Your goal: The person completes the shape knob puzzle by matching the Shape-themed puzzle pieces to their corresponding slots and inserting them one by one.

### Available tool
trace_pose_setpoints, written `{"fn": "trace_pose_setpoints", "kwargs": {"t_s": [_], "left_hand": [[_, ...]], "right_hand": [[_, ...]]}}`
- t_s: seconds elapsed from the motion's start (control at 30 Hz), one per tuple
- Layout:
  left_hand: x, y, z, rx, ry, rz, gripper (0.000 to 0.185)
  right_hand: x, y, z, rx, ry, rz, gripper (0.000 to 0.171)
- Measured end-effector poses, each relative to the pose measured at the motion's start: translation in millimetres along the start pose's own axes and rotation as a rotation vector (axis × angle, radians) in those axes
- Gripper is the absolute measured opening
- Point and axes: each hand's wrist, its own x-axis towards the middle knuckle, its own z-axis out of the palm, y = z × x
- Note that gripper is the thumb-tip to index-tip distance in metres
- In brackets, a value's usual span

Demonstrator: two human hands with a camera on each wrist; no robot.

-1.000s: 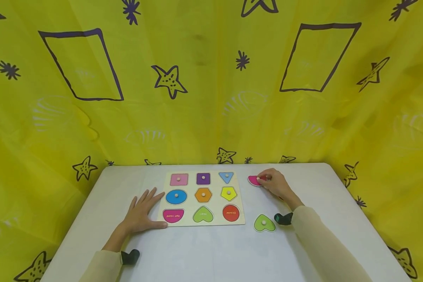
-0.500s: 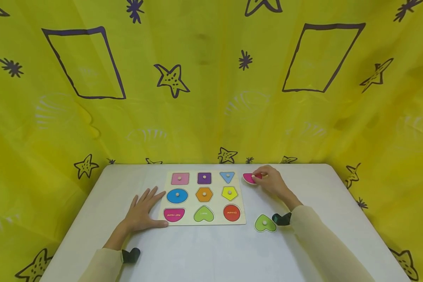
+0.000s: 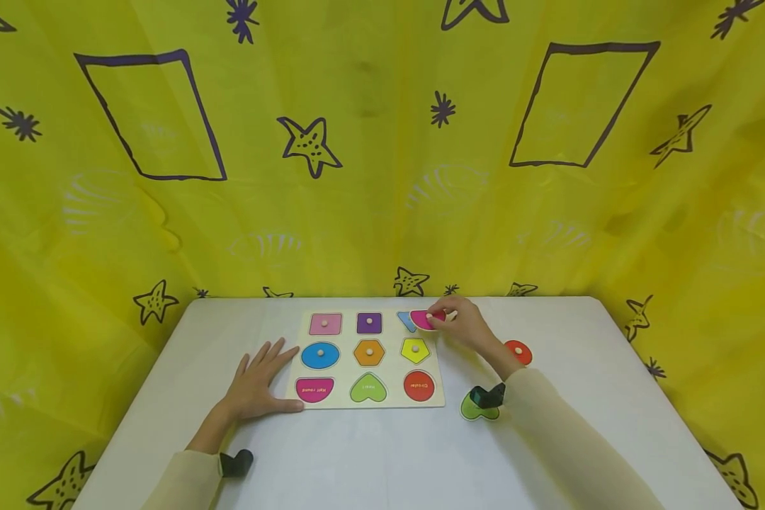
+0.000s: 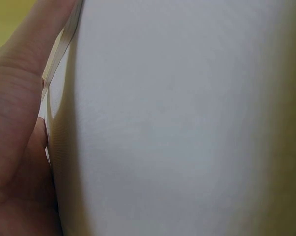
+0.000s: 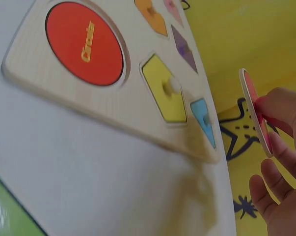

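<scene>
Since the earlier frames the right hand [image 3: 465,327] has carried the pink half-round piece [image 3: 424,319] leftward, off the bare counter [image 3: 382,453] and over the far right corner of the puzzle board [image 3: 365,404]; it now hangs above the blue triangle [image 3: 406,320], lifted clear and tilted on edge. With the arm moved, a loose red round piece [image 3: 518,351] now shows on the counter toward the right edge.

The right hand pinches the pink piece at its small knob, thumb and fingertips closed on it, the other fingers loose. The left hand [image 3: 257,382] lies flat, fingers spread, its thumb against the board's near left corner.

The piece looks like a thin, stiff slab, probably painted wood: light, rigid, not fragile, with a smooth face that would likely slip under a flat grip. The knob is the natural hold, though pinched there the flat piece can swing or tilt, as the right wrist view shows [image 5: 255,110].

A green heart piece [image 3: 477,409] lies loose by the right wrist, near the counter's front. On the board, the pink [image 3: 314,389], green [image 3: 368,388] and red [image 3: 418,385] slots of the near row stand empty.
</scene>
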Motion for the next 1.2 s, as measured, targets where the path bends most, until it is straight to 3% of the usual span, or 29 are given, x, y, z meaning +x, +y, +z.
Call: {"fn": "trace_pose_setpoints", "kwargs": {"t_s": [0.43, 1.2], "left_hand": [[-0.2, -1.7, 1.8, 0.003, 0.005, 0.002, 0.109], [2.8, -3.2, 1.6, 0.009, -0.006, -0.014, 0.109]], "right_hand": [[6, -29, 30, 0.044, -0.054, -0.004, 0.011], [10, -75, 92, 0.149, -0.109, -0.105, 0.010]]}}
